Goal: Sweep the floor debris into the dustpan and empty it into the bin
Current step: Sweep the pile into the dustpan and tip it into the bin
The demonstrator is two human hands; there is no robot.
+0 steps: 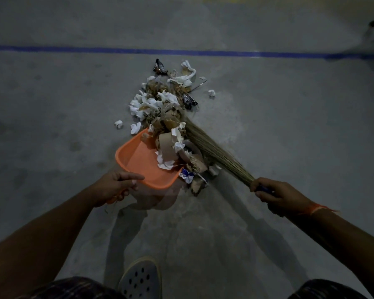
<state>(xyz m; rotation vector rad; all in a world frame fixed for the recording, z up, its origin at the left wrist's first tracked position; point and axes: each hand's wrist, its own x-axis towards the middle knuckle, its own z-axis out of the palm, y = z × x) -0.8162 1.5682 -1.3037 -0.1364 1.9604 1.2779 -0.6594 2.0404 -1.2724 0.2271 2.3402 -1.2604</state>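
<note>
One view only, head camera, looking down at the floor:
left hand: left hand grips the handle of the orange dustpan, thumb laid along its rear rim; pan tilted, mouth toward the pile.
right hand: right hand wrapped round the bound end of the grass broom; bristles lie across the right side of the pan mouth, against the litter.
debris: pile of crumpled paper, card scraps and wrappers runs from the pan mouth up toward the blue floor line. Some paper and card sits on the pan's right side; left half of the pan bare.
strays: a few paper bits lie apart from the pile; some scraps spilled past the pan's near right corner.
bin: not in view.
progress: early, I'd judge. Most of the pile is outside the pan; rest of sweeping and the emptying remain.
</note>
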